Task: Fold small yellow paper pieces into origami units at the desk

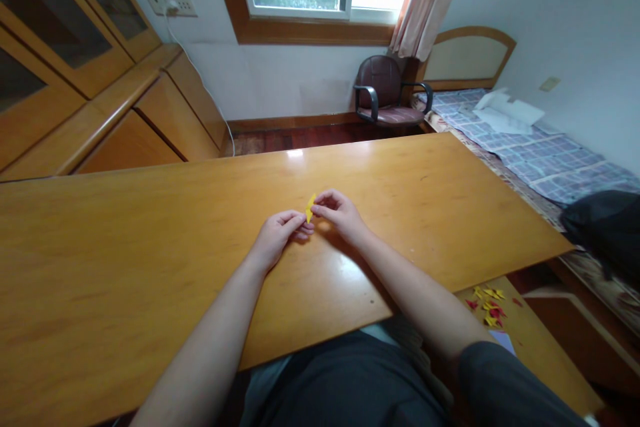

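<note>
A small yellow folded paper piece point(310, 208) is pinched between my two hands, just above the wooden table point(150, 233). My left hand point(281, 235) grips its lower left side between thumb and fingers. From the right, my right hand point(341, 215) pinches its other side with thumb and forefinger. The piece stands upright with a pointed top, and the fingertips hide part of it.
On a lower surface at my right lie several small yellow and red folded papers point(490, 307), with a pale sheet point(503, 341) beside them. Beyond the table stand a chair point(383, 93) and a bed point(540, 153) with a black bag point(605, 230). Cabinets point(115, 113) line the left wall.
</note>
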Demonstrator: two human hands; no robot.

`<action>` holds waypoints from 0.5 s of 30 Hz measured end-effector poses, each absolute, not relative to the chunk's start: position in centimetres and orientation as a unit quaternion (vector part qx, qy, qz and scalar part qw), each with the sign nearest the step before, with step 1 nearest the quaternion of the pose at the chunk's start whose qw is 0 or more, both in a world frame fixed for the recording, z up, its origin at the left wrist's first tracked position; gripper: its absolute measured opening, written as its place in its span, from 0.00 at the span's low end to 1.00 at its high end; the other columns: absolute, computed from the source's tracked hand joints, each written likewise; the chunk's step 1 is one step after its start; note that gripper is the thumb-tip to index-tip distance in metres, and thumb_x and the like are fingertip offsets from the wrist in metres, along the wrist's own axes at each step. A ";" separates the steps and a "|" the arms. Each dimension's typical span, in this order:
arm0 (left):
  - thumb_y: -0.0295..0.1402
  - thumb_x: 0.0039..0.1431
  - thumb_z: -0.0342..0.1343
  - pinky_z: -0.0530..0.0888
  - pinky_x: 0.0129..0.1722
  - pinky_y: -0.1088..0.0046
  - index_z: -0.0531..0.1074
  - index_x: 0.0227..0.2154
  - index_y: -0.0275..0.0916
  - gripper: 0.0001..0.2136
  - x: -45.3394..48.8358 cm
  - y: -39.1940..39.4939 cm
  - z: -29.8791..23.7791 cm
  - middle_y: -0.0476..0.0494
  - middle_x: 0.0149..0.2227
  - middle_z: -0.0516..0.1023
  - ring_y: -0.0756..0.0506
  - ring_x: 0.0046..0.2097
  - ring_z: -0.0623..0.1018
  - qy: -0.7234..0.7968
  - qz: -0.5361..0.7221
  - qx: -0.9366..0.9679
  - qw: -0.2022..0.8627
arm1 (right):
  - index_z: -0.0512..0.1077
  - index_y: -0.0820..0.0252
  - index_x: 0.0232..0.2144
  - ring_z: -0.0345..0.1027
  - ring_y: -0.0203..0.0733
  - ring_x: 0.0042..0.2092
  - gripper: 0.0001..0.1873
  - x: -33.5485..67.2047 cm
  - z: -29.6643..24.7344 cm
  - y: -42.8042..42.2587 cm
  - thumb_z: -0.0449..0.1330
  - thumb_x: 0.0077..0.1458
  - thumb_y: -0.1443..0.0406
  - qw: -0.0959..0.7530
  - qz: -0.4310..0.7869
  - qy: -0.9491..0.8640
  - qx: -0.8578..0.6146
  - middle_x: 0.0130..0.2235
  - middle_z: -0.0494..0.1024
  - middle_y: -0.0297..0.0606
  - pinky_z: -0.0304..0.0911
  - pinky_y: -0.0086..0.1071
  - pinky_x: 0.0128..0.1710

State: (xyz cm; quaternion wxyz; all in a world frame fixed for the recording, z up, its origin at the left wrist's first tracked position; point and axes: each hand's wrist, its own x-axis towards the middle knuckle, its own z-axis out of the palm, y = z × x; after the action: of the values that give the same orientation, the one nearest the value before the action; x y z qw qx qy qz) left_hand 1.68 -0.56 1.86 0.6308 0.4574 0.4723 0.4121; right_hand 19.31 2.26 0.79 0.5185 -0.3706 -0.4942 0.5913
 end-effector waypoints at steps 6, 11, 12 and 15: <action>0.46 0.49 0.67 0.75 0.32 0.70 0.79 0.30 0.37 0.16 1.6 -0.7 1.6 0.42 0.29 0.82 0.46 0.29 0.79 0.472 0.406 0.480 0.618 | 0.72 0.58 0.31 0.69 0.35 0.33 0.18 19.3 0.9 2.2 0.73 0.42 0.58 0.509 0.608 -0.490 -0.362 0.31 0.76 0.30 0.66 0.33 0.39; 0.48 0.50 0.65 0.76 0.32 0.69 0.79 0.29 0.37 0.17 1.5 -0.6 1.4 0.41 0.29 0.82 0.45 0.29 0.79 0.464 0.403 0.498 0.612 | 0.72 0.58 0.32 0.69 0.35 0.32 0.18 19.4 0.9 2.2 0.73 0.43 0.57 0.504 0.617 -0.488 -0.356 0.30 0.75 0.30 0.67 0.33 0.38; 0.48 0.50 0.65 0.76 0.32 0.69 0.79 0.29 0.37 0.17 1.4 -0.6 1.4 0.41 0.28 0.82 0.45 0.29 0.79 0.463 0.404 0.499 0.610 | 0.72 0.58 0.32 0.70 0.35 0.32 0.18 19.4 0.9 2.2 0.73 0.42 0.57 0.504 0.619 -0.487 -0.354 0.30 0.75 0.30 0.67 0.34 0.38; 0.48 0.51 0.65 0.76 0.32 0.70 0.78 0.28 0.36 0.17 1.4 -0.6 1.4 0.42 0.28 0.82 0.46 0.29 0.79 0.459 0.407 0.499 0.612 | 0.72 0.58 0.31 0.70 0.35 0.32 0.19 19.4 0.9 2.3 0.73 0.41 0.57 0.505 0.621 -0.484 -0.353 0.30 0.75 0.30 0.67 0.33 0.38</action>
State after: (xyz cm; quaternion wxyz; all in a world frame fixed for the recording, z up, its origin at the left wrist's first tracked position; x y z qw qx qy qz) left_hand 1.43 -0.57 1.36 0.6120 0.4990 0.4594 0.4068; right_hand 19.36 2.29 0.88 0.5055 -0.3528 -0.4837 0.6213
